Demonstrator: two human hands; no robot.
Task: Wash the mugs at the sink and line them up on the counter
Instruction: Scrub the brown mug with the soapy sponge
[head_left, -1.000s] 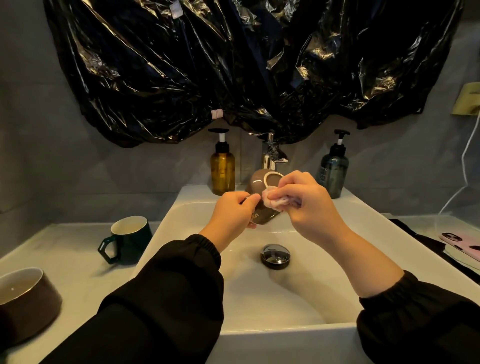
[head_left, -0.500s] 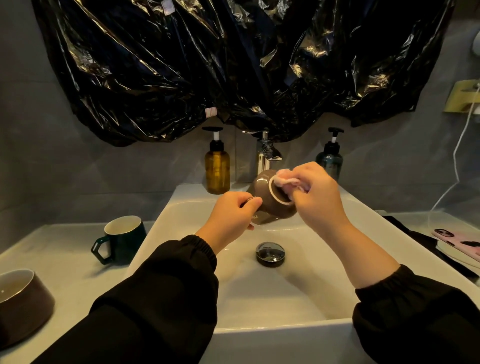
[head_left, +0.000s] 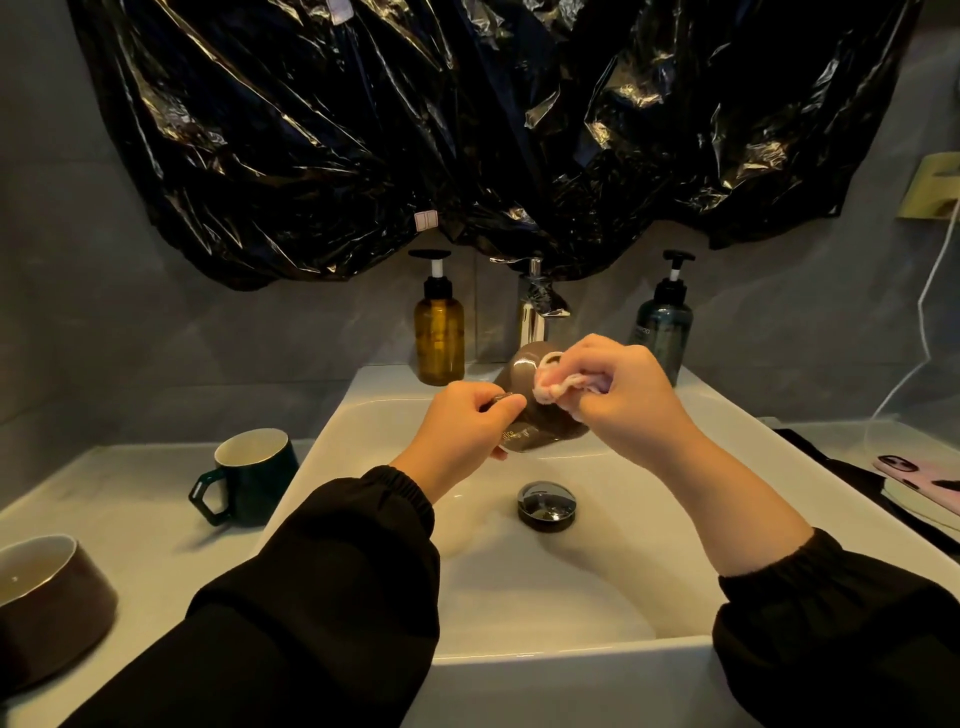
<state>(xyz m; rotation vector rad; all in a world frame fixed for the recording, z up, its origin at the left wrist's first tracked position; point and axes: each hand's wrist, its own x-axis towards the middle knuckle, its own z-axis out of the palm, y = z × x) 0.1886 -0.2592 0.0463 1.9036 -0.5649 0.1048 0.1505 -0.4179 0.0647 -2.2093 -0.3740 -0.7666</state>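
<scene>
Far to the left of the left hand (head_left: 465, 423), a dark brown round bowl (head_left: 52, 608) sits on the pale counter (head_left: 130, 512). Nearer that hand, a dark green ceramic mug with a white inside (head_left: 254, 475) stands upright. The left hand's fingers are curled tight on the handle side of a glossy brown ceramic mug (head_left: 532, 397), which is tipped on its side above the white basin sink (head_left: 545, 597). Just to its right, the right hand (head_left: 623, 397) clutches a bunched pink cloth (head_left: 558, 388) against the brown mug's rim. Below both hands lies a chrome drain plug (head_left: 547, 505).
</scene>
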